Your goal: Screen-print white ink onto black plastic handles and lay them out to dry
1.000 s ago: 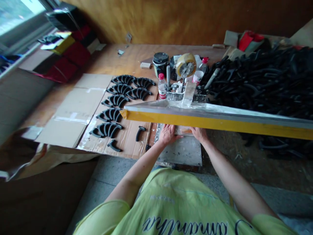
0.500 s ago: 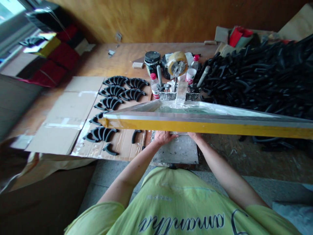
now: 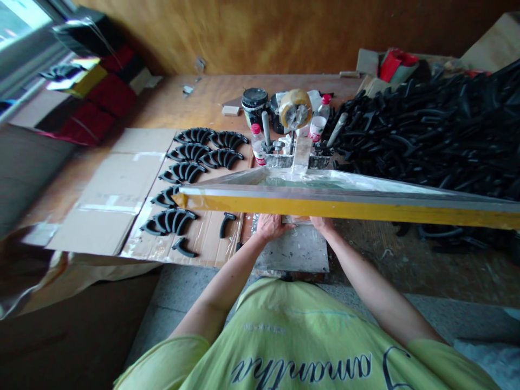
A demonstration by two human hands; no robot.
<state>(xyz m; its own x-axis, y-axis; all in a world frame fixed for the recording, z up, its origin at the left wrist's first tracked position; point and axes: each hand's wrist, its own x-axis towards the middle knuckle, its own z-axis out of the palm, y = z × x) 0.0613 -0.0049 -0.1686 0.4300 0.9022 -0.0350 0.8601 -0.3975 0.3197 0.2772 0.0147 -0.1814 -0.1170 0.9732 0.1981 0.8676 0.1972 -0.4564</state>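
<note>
Yellow-taped printing screen frame [image 3: 345, 208] covers fingertips of left hand [image 3: 271, 227], right hand [image 3: 323, 223]; both spread.

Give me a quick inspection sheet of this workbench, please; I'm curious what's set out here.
Surface: a wooden workbench, partly covered by cardboard sheets.
Work in hand: a screen-printing frame with a yellow-taped edge is raised above a paint-smeared board; black curved handles lie in rows on the cardboard.
Clutter: a heap of black handles, a tape roll, a lidded tin, a plastic bottle.
Hands: left hand and right hand sit at the frame's near edge, fingers hidden behind it.
Cables: nothing seen.
Surroundings: a window, a golden-brown wall, a concrete floor.
</note>
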